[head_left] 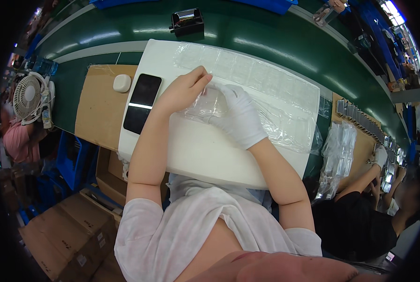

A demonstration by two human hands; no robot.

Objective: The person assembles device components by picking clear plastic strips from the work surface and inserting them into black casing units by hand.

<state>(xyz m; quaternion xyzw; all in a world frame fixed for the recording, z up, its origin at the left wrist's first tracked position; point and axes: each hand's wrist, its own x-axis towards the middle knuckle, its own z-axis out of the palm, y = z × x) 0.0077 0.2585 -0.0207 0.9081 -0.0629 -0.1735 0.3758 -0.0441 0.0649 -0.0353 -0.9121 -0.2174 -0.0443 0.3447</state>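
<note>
Between my hands is a clear, shiny plastic piece [211,102], maybe a thin bag or film; its exact kind is hard to make out. My left hand [186,89] is bare, its thumb and fingers pinched together at the piece's upper left edge. On the other side my right hand [240,115], in a white glove, grips the piece between thumb and fingers. Beneath both hands lies a white padded board [210,160]. Clear plastic sleeves [261,75] are spread flat over its far half, and crinkled plastic film [289,127] lies right of my glove.
A black phone [142,103] lies on the board's left side, beside a small white case [121,83] on cardboard [99,108]. A black box-shaped device [187,22] stands on the green bench beyond. At right are bundled plastic [339,150], metal parts [358,117] and a co-worker [360,221].
</note>
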